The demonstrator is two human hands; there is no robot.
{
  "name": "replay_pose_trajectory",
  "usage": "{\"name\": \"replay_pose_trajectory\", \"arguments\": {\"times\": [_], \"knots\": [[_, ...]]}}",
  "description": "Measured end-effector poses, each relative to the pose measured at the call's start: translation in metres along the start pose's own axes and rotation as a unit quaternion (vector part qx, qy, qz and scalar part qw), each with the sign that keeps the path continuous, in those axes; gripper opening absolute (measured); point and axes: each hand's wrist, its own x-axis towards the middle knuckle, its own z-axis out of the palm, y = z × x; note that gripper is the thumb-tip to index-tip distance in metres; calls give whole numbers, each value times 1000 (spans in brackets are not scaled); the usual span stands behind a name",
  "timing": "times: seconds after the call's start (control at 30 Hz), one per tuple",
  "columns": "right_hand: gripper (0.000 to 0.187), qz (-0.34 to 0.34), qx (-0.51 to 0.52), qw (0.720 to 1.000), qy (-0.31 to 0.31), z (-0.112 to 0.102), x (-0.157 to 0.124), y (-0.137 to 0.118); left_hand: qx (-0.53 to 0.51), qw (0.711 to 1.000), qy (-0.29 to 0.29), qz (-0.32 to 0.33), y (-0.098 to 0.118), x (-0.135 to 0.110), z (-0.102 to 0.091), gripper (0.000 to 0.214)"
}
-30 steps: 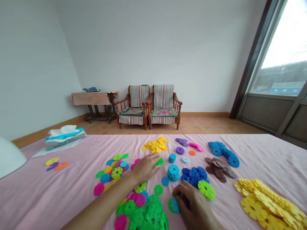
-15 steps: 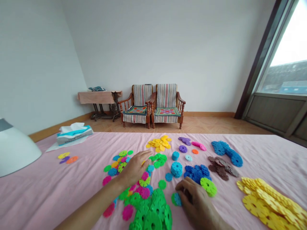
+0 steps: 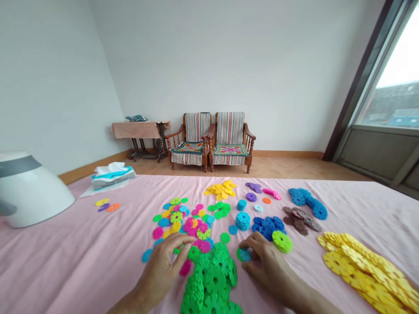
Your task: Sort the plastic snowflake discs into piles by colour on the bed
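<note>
Plastic snowflake discs in many colours lie on a pink cloth [image 3: 81,261]. My left hand [image 3: 165,268] rests near the front with its fingers stretched flat over a few mixed discs, beside a large green disc pile [image 3: 211,283]. My right hand [image 3: 266,261] lies to the right of that pile, its fingers curled on a small blue and green disc [image 3: 244,254]. A mixed-colour disc heap [image 3: 181,220] lies just beyond my left hand. A big lime disc [image 3: 281,241] sits by my right hand.
Sorted piles lie farther out: small green [image 3: 220,209], yellow [image 3: 221,190], teal stack [image 3: 242,220], blue [image 3: 268,226], brown [image 3: 299,219], light blue [image 3: 306,201], large yellow [image 3: 363,268]. A white dome-shaped appliance [image 3: 29,189] and tissue pack [image 3: 113,174] stand at left. Two chairs [image 3: 212,141] stand beyond.
My left hand has let go of green discs at the small green pile and pulled back toward me, to the mixed discs. My right hand has stayed on the blue and green disc. The camera has shifted left.
</note>
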Motion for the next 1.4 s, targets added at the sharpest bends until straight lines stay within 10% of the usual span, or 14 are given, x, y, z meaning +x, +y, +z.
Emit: {"name": "replay_pose_trajectory", "arguments": {"times": [0.47, 0.87, 1.4], "knots": [[19, 8, -37, 999, 27, 0, -3, -2, 23, 996, 87, -4, -18, 5, -11, 22], [17, -84, -167, 981, -53, 2, 54, -32, -88, 975, 160, -124, -61, 12, -12, 33], [15, 32, -147, 988, 15, 3, 126, -13, -122, 969, 157, -149, -65, 12, -12, 36]]}}
